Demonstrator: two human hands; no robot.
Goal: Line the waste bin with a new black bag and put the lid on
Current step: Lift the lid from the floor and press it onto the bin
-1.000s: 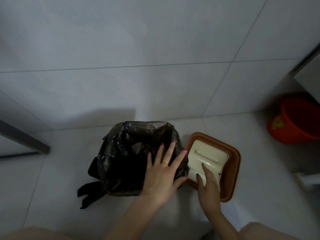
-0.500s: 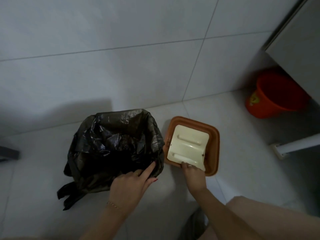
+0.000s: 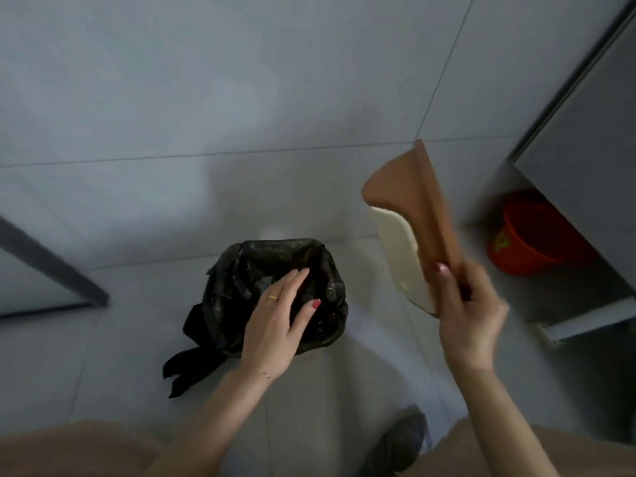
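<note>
While the lid (image 3: 411, 215) stands on edge in the air, the right hand (image 3: 469, 311) grips its lower corner, fingers curled around the brown rim and a thumb pressed on the near face.

Lid: brown frame with a cream flap on its left face; tilted near upright, blurred; extends up and left from the grip, clear of the floor (image 3: 371, 339), right of the bin and above its level.

Bin (image 3: 275, 290): on the floor near the wall (image 3: 241, 80), lined with a black bag (image 3: 247, 280) folded over the rim; mouth uncovered. Loose bag ends trail onto the floor at the lower left.

Left hand (image 3: 278, 325): flat and spread, holding nothing, over the near right part of the bin mouth, fingers pointing inward; whether it touches the bag cannot be told. A ring on one finger.

Surroundings: bare floor between bin and lid. An orange bucket (image 3: 537, 242) sits under a grey cabinet (image 3: 585, 132) to the right, just behind the lid's edge. A dark frame bar (image 3: 51, 266) lies at the left, well apart from the bin. Knees at the bottom edge.
</note>
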